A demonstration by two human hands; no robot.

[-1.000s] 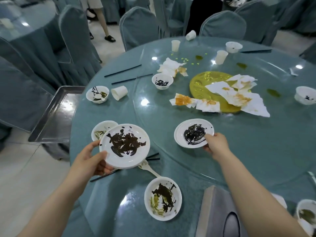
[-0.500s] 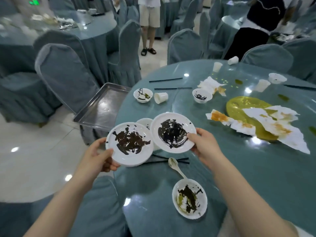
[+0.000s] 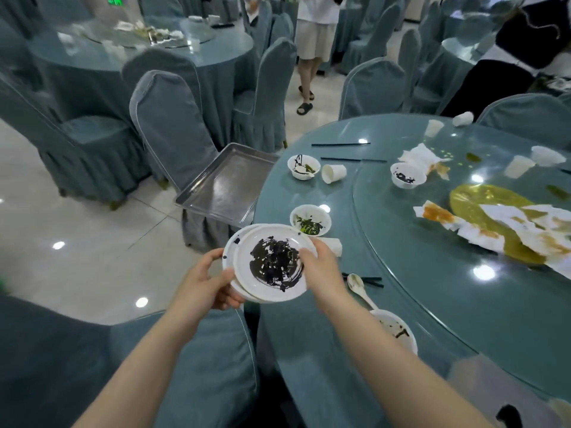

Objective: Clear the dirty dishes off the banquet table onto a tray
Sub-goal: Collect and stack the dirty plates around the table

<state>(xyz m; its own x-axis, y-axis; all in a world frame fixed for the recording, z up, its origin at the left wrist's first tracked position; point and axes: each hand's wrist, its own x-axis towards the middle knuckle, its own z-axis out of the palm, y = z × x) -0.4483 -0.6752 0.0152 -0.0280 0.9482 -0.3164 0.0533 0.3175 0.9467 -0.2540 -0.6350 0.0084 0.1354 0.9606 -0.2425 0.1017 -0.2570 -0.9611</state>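
Both hands point(image 3: 204, 282) point(image 3: 321, 267) are gripping the stacked plates point(image 3: 272, 267) at nine and three o'clock rims; likely light, sauce-slick.

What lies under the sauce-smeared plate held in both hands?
A second white plate sits under the top plate; only its left rim shows. Its face is covered, so any sauce there is hidden.
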